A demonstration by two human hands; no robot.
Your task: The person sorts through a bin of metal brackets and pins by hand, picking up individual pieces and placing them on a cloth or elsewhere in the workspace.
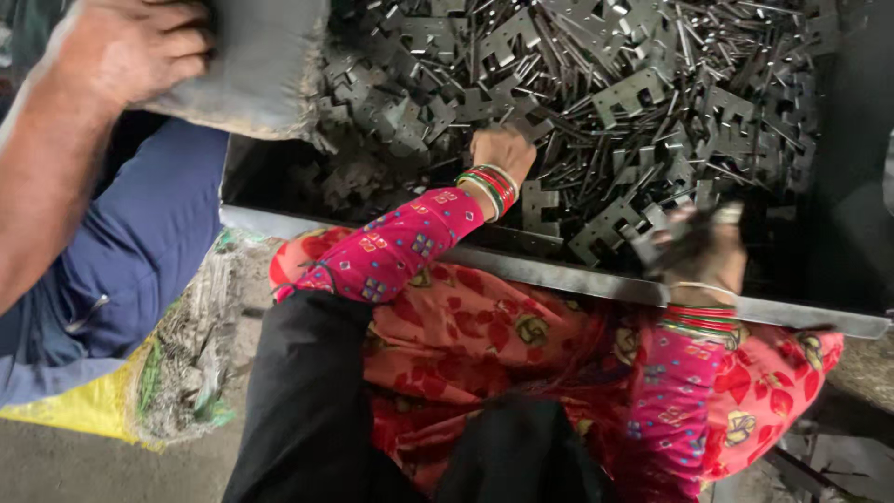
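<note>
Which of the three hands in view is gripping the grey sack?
The co-worker's hand at top left, bare-armed, clutching the grey sack; the two bangled hands are down among the metal plates.

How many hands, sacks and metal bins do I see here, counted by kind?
Person's own hands: 2, left hand and right hand
Co-worker's hand: 1
Grey sack: 1
Metal bin of stamped plates: 1
Total: 5

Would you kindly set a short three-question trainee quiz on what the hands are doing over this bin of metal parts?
1. True or false: the left hand rests on the heap of flat grey notched metal plates.
2. What does the right hand hold?
3. The co-worker's hand grips: (a) grey sack, (b) yellow woven bag?

Key: 1 true; 2 several dark metal plates, blurred; 3 a.
</note>
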